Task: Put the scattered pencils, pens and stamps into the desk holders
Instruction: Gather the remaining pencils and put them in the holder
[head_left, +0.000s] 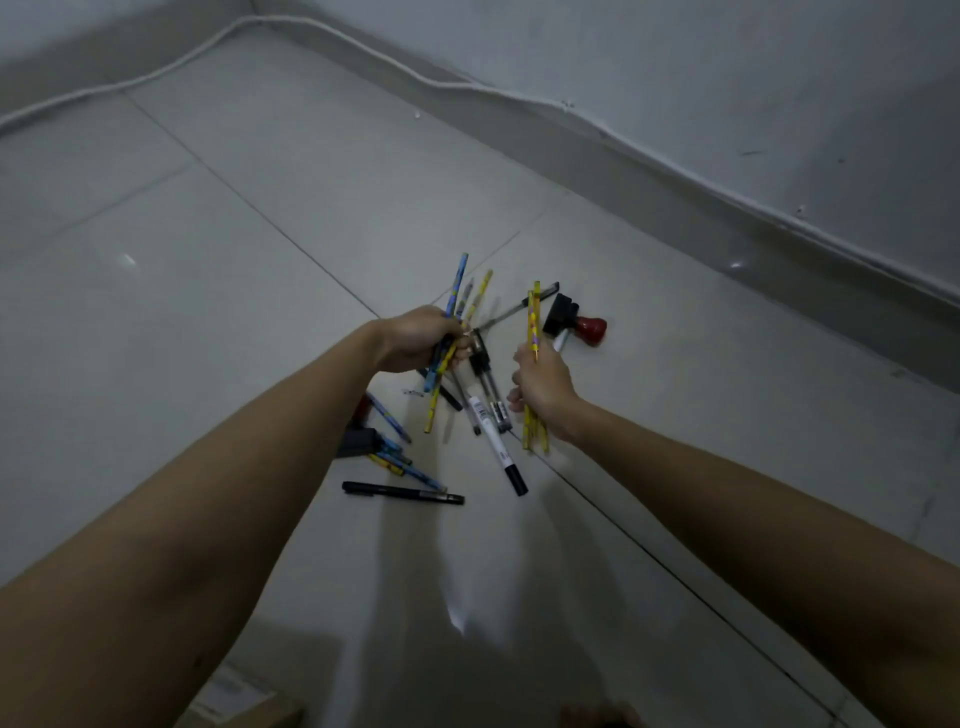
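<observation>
My left hand (415, 338) grips a fanned bunch of blue and yellow pencils (460, 283) above the tiled floor. My right hand (540, 387) holds a few yellow pencils (533, 319) upright. Under and between the hands, pens lie scattered: a white marker with a black cap (496, 444), clear pens (485, 371) and a black pen (402, 492). A stamp with a red knob (576, 321) lies to the right. More blue pencils (395, 454) and a second dark stamp (358, 441) show beside my left forearm, partly hidden. No desk holder is in view.
The grey tiled floor (260, 234) stretches left and toward the wall. A white cable (467, 85) runs along the wall's base. A cardboard box corner (244, 706) sits at the bottom edge, and toes (597, 717) show near it.
</observation>
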